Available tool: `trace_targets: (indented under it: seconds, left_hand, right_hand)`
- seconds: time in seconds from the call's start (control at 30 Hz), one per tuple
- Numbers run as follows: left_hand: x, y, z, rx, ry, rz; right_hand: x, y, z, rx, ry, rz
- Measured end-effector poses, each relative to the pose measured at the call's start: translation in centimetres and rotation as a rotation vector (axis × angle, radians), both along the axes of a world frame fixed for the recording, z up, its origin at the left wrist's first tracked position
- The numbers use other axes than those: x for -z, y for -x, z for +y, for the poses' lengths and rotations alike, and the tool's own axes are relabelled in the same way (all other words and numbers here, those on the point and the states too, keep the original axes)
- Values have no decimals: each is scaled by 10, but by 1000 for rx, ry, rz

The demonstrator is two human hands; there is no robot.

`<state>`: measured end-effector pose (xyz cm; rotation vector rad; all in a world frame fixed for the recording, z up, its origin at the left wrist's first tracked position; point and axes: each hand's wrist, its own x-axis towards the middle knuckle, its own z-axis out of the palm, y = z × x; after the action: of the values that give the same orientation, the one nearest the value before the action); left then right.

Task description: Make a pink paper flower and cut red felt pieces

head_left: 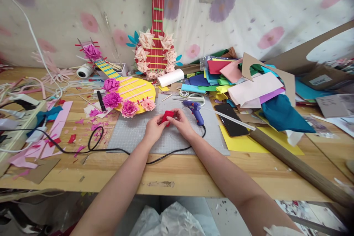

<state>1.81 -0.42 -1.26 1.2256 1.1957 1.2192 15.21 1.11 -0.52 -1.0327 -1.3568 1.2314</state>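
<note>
Between my two hands is a small red piece (167, 116), folded or layered, perhaps paper. My left hand (153, 128) pinches its left side, and my right hand (180, 121) grips it from the right with thumb and fingers. Both hands are above the grey cutting mat (127, 138). Just right of my right hand lies a purple hot glue gun (195, 110), a clear glue stick (226, 117) extending from its back and its black cord running beneath my forearms. Behind my hands rests a yellow paper guitar (138, 94) trimmed with pink paper flowers (129, 108).
A red flower-trimmed guitar (157, 49) leans at the back. Coloured paper (249, 88) is heaped at right, beside a black phone (231, 120) and a long tube (298, 166). Scissors (197, 99) lie behind the glue gun. Pink scraps (58, 129) and a power strip (20, 132) are at left.
</note>
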Motion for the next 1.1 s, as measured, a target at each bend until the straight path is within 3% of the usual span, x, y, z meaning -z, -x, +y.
trace_targets:
  seconds: [0.43, 0.63, 0.77, 1.1]
  left_hand:
    - [-16, 11, -2, 168, 171, 9]
    - [-11, 10, -1, 132, 53, 2]
    - [-4, 7, -1, 64, -87, 169]
    - [-7, 8, -5, 28, -31, 309]
  right_hand:
    - [-8, -6, 0, -132, 144, 92]
    - [-10, -5, -3, -102, 91, 101]
    - [-11, -4, -5, -82, 6, 49]
    - [-10, -6, -4, -92, -26, -35]
